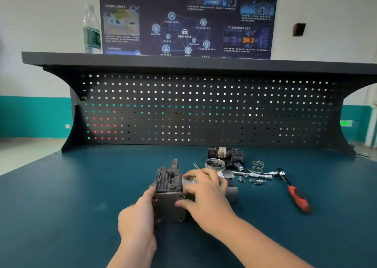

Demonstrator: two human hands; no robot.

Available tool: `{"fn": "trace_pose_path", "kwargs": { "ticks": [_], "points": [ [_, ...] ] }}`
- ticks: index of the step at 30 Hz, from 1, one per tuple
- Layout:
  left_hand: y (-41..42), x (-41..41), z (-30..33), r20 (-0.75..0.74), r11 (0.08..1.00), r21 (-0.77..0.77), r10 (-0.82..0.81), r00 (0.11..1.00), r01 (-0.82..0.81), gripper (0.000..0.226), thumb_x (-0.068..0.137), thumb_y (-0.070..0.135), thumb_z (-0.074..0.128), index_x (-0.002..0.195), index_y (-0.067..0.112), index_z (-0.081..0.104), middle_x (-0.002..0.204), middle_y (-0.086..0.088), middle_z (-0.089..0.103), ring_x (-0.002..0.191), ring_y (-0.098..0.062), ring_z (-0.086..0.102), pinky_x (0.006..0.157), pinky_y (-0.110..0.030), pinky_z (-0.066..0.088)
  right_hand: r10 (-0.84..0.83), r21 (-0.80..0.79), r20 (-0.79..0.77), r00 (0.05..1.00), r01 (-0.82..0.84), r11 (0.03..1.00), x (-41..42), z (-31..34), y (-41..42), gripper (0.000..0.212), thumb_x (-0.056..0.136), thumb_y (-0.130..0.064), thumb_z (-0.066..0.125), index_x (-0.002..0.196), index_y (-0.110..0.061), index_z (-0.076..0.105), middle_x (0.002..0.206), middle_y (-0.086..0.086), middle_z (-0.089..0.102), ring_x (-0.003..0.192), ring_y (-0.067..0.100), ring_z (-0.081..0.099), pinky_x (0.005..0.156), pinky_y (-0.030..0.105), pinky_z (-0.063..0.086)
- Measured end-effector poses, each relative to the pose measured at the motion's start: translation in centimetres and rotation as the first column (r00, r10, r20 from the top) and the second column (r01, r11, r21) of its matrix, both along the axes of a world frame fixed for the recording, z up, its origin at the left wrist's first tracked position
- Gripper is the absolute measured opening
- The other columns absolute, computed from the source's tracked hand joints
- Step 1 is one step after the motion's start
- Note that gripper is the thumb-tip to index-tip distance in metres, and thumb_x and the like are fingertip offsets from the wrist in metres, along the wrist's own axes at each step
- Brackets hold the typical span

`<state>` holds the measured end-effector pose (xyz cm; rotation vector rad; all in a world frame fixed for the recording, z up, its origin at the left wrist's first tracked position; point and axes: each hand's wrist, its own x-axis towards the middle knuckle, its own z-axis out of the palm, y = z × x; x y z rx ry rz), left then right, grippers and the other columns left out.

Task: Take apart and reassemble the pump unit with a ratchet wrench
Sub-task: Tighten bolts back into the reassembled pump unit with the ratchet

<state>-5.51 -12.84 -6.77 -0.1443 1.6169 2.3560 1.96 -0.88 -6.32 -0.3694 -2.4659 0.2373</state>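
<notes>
A person's two bare hands hold a grey metal pump unit point(171, 188) that sits on a dark teal worktop point(61, 206), near its middle and close to the viewer. The left hand point(136, 221) grips the unit's near left corner, its thumb up against the left edge of the square block; its other fingers are hidden behind the block. The right hand point(206, 196) lies over the right side of the unit, fingers point(191, 175) spread and curved across the top of the body, thumb pressed on the near face of the block. To the right, apart from both hands, a ratchet wrench point(293, 190) with a red and black handle lies on the worktop. Between it and the pump unit lie small sockets point(257, 181) and bolts, a coiled spring point(257, 165), and a second dark pump part point(226, 155) further back. A black pegboard point(204, 108) rises behind the worktop, and a clear water bottle point(92, 31) stands on the shelf above it.
</notes>
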Motion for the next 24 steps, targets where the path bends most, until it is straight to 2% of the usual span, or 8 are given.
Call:
{"fn": "trace_pose_path", "kwargs": {
  "ticks": [4, 7, 9, 12, 15, 17, 21, 24],
  "points": [
    [0.1, 0.0, -0.1, -0.039, 0.998, 0.063, -0.012, 0.999, 0.014, 0.035, 0.082, 0.027, 0.071, 0.100, -0.001, 0.060, 0.090, -0.014, 0.063, 0.072, -0.026, 0.058, 0.058, -0.031, 0.045, 0.086, -0.162, -0.041, 0.995, -0.092, 0.983, 1.6, 1.5, -0.1, 0.020, 0.076, -0.045, 0.073, 0.071, -0.027, 0.067, 0.108, -0.023, 0.052, 0.113, 0.006, 0.028, 0.090, 0.029, 0.019],
    [0.3, -0.2, -0.2, -0.070, 0.994, 0.107, -0.016, 0.997, 0.024, 0.031, 0.085, 0.024, 0.067, 0.106, 0.005, 0.055, 0.086, -0.011, 0.062, 0.071, -0.022, 0.058, 0.056, -0.030, 0.044, 0.207, -0.431, -0.298, 0.932, -0.325, 0.842, 4.0, 4.5, 1.4, 0.017, 0.079, -0.021, 0.075, 0.064, -0.018, 0.066, 0.065, -0.011, 0.060, 0.067, 0.001, 0.052, 0.066, 0.017, 0.039],
    [0.5, -0.2, -0.3, -0.086, 0.994, 0.107, -0.001, 0.996, 0.011, 0.022, 0.086, 0.023, 0.066, 0.099, 0.009, 0.054, 0.084, -0.010, 0.061, 0.070, -0.020, 0.057, 0.056, -0.030, 0.044, 0.093, -0.505, -0.518, 0.850, -0.392, 0.769, 5.5, 6.9, 4.1, 0.022, 0.084, -0.011, 0.069, 0.064, -0.021, 0.068, 0.055, -0.005, 0.062, 0.045, 0.001, 0.050, 0.047, 0.010, 0.039],
    [0.6, -0.3, -0.5, -0.097, 0.993, 0.114, 0.033, 0.995, -0.021, 0.015, 0.086, 0.019, 0.065, 0.084, 0.014, 0.051, 0.083, -0.010, 0.060, 0.071, -0.021, 0.056, 0.057, -0.029, 0.044, -0.138, -0.469, -0.599, 0.788, -0.206, 0.859, 5.7, 8.2, 9.5, 0.027, 0.088, -0.011, 0.065, 0.070, -0.030, 0.069, 0.063, -0.003, 0.069, 0.055, 0.009, 0.065, 0.051, 0.018, 0.053],
    [0.9, -0.4, -0.6, -0.111, 0.991, 0.130, 0.056, 0.992, -0.042, 0.015, 0.086, 0.016, 0.064, 0.079, 0.013, 0.051, 0.081, -0.011, 0.059, 0.071, -0.021, 0.056, 0.057, -0.029, 0.045, -0.260, -0.339, -0.383, 0.886, 0.126, 0.932, 3.8, 5.7, 14.1, 0.011, 0.087, -0.016, 0.066, 0.086, -0.022, 0.075, 0.075, -0.004, 0.072, 0.069, 0.016, 0.069, 0.070, 0.030, 0.057],
    [0.9, -0.5, -0.7, -0.122, 0.990, 0.128, 0.071, 0.990, -0.055, 0.015, 0.086, 0.016, 0.065, 0.078, 0.012, 0.053, 0.082, -0.011, 0.060, 0.071, -0.020, 0.057, 0.057, -0.029, 0.046, -0.268, -0.107, -0.147, 0.952, 0.254, 0.961, 2.2, 3.4, 16.0, 0.015, 0.089, -0.020, 0.062, 0.095, -0.017, 0.075, 0.087, 0.001, 0.073, 0.083, 0.021, 0.066, 0.077, 0.030, 0.051],
    [1.1, -0.3, -0.8, -0.152, 0.990, 0.111, 0.099, 0.983, -0.083, 0.015, 0.084, 0.017, 0.065, 0.077, 0.012, 0.054, 0.076, -0.009, 0.059, 0.065, -0.017, 0.055, 0.058, -0.029, 0.046, -0.320, 0.277, 0.280, 0.905, 0.243, 0.929, -0.4, 1.4, 17.0, 0.025, 0.096, -0.027, 0.047, 0.108, -0.021, 0.067, 0.110, 0.004, 0.068, 0.102, 0.026, 0.060, 0.082, 0.029, 0.045],
    [1.3, -0.2, -0.9, -0.167, 0.990, 0.104, 0.113, 0.980, -0.096, 0.015, 0.083, 0.019, 0.066, 0.076, 0.013, 0.054, 0.070, -0.006, 0.055, 0.059, -0.016, 0.052, 0.061, -0.030, 0.047, -0.367, 0.357, 0.371, 0.853, 0.234, 0.904, -1.0, 1.2, 17.0, 0.024, 0.096, -0.027, 0.043, 0.104, -0.021, 0.066, 0.111, 0.004, 0.066, 0.101, 0.027, 0.061, 0.075, 0.027, 0.043]
  ]
}}
